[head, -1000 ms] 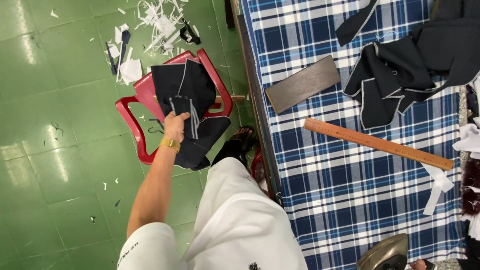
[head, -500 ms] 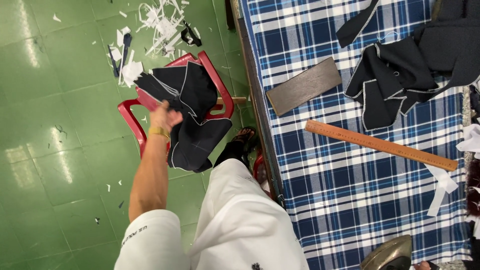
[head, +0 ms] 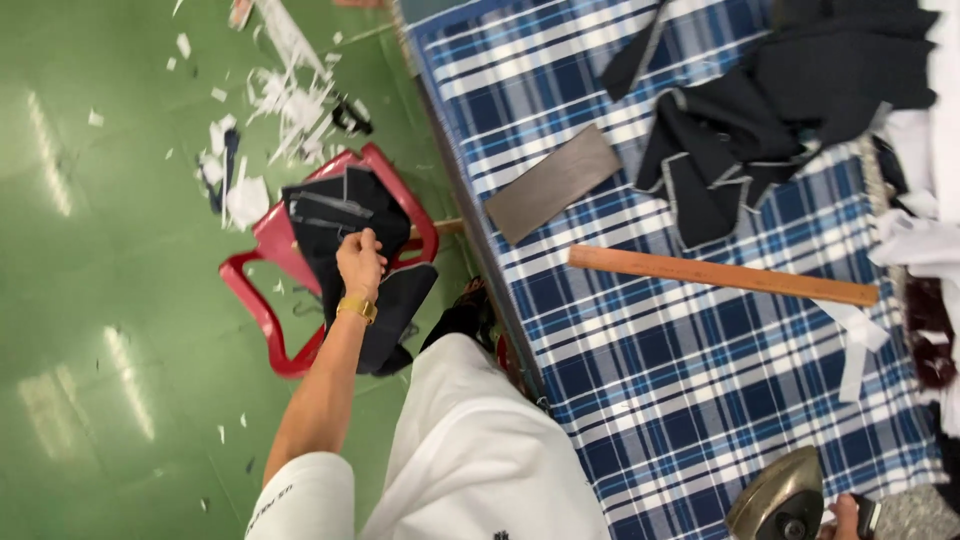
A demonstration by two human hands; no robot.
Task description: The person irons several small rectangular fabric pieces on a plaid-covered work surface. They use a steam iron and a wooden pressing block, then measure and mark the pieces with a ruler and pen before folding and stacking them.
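My left hand point(head: 361, 262) reaches down over a red plastic chair point(head: 262, 300) on the green floor and grips a dark navy fabric piece point(head: 340, 210) with light stitched edges, part of a small stack lying on the seat. A gold bracelet sits on that wrist. Only the fingertips of my right hand point(head: 842, 518) show at the bottom right edge, beside the handle of a metal iron point(head: 778, 497) on the table; its grip is not visible.
A table under blue plaid cloth point(head: 650, 350) carries a long wooden ruler point(head: 720, 275), a dark rectangular board point(head: 552, 184) and a pile of dark fabric pieces point(head: 760, 120). White fabric strips point(head: 858, 345) lie at the right. Paper and cloth scraps point(head: 270, 110) litter the floor.
My left hand, which had lifted a fabric piece up and left over the chair, has come back down onto the stack. The view has tilted and shifted.
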